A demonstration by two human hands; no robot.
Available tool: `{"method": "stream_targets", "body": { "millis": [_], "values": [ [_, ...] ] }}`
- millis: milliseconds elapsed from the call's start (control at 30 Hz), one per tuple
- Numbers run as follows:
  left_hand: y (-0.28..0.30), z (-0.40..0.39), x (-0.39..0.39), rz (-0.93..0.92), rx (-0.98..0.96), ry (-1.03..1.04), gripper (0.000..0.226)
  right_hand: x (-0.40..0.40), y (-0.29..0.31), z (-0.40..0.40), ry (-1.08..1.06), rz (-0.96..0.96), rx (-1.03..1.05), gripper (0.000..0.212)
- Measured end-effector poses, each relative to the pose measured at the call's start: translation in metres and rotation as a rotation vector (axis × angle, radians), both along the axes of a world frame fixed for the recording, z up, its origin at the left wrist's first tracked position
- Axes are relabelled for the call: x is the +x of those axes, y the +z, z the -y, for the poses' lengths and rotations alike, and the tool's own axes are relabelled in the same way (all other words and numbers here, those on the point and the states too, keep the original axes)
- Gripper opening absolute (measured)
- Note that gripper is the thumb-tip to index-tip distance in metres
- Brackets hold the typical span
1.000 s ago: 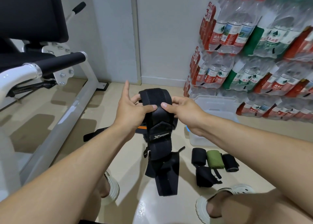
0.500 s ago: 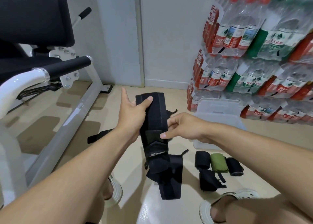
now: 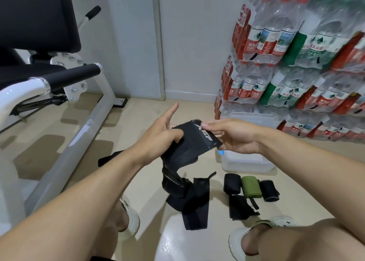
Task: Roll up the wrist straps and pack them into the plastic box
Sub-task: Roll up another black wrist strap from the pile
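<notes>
Between left hand (image 3: 158, 136) and right hand (image 3: 235, 136), both gripping: black wrist strap (image 3: 194, 142).

plastic box (image 3: 246, 162): interior hidden by right hand (image 3: 235, 136) | bottle packs (image 3: 296, 53): cut off right

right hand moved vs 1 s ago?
Yes. The right hand has swung right with the strap end: it now sits in front of the plastic box, where before it was left of the box.

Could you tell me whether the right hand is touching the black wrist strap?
Touching. The head view shows the right hand pinching the end of the black wrist strap, fingers over the top edge and thumb beneath.
</notes>
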State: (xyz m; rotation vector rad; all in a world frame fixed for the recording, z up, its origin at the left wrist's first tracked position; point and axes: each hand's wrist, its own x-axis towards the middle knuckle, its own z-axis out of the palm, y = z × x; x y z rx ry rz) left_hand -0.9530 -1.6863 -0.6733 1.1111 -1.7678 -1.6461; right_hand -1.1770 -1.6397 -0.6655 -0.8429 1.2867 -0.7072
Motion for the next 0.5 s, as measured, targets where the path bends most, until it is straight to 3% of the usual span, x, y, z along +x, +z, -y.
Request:
{"method": "stream_targets", "body": {
  "millis": [133, 233, 400, 500],
  "values": [
    [-0.002, 0.002, 0.002, 0.037, -0.013, -0.044, 0.106, 0.006, 0.002, -0.002, 0.172, -0.04, -0.015, 0.04],
    [-0.008, 0.005, 0.001, 0.0, -0.028, 0.043, 0.102, 0.007, 0.004, -0.001, 0.225, 0.018, -0.02, 0.016],
    [-0.007, 0.006, -0.001, -0.077, -0.108, 0.166, 0.086, 0.02, 0.007, 0.0, -0.059, 0.181, -0.108, 0.013],
    [-0.002, 0.0, -0.003, -0.128, -0.114, 0.182, 0.098, 0.026, 0.011, 0.001, -0.205, 0.288, -0.161, 0.007]
  ]
}}
